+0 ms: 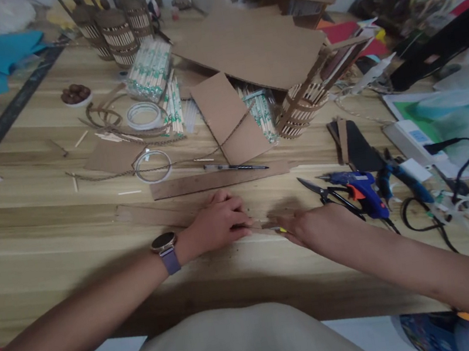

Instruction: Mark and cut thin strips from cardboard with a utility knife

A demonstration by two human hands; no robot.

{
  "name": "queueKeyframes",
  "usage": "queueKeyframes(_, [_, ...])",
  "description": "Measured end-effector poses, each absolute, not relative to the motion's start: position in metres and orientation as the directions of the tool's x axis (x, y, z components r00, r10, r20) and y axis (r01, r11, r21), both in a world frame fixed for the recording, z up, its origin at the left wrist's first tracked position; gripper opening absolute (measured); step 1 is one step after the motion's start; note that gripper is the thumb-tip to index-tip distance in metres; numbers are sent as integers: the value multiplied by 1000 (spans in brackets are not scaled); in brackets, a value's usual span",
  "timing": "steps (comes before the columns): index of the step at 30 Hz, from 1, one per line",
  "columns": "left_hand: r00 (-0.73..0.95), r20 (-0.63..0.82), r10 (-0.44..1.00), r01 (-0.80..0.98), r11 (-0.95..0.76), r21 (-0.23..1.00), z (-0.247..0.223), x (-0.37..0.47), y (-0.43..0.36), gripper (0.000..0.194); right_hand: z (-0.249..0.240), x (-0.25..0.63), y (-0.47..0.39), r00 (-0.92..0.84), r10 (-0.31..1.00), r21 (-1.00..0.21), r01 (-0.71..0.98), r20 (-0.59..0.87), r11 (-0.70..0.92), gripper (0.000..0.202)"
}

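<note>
My left hand, a watch on its wrist, presses down on a thin brown cardboard strip with bent fingers close together. The strip lies flat and runs under that hand. My right hand is closed around a craft knife; only a small yellow part and a thin pale tip show, the rest is hidden in the fist. Its tip is at a narrow cardboard piece between my two hands. Just beyond them lies a longer cardboard strip, with a black pen behind it.
Right of my right hand lie scissors, a blue glue gun and pliers. Farther back are tape rolls, bundled sticks, cardboard sheets, a bowl of brown balls and several small stick-and-cardboard models.
</note>
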State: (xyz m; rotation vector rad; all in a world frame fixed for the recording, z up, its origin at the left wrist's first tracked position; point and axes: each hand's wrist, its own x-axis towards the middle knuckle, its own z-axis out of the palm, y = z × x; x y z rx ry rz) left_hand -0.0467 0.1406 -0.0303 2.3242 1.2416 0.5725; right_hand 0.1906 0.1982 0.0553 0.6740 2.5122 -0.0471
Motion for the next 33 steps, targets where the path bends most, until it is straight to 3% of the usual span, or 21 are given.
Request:
queueKeyframes(18, [506,186,843,677,-521,520,-32,-47,140,18,59,200,198,-648,489,252,428,-584,868,36])
queueKeyframes(33, [504,212,837,678,-536,504,-37,-47,139,17,52,224,201,-672,496,258,429,-549,866,28])
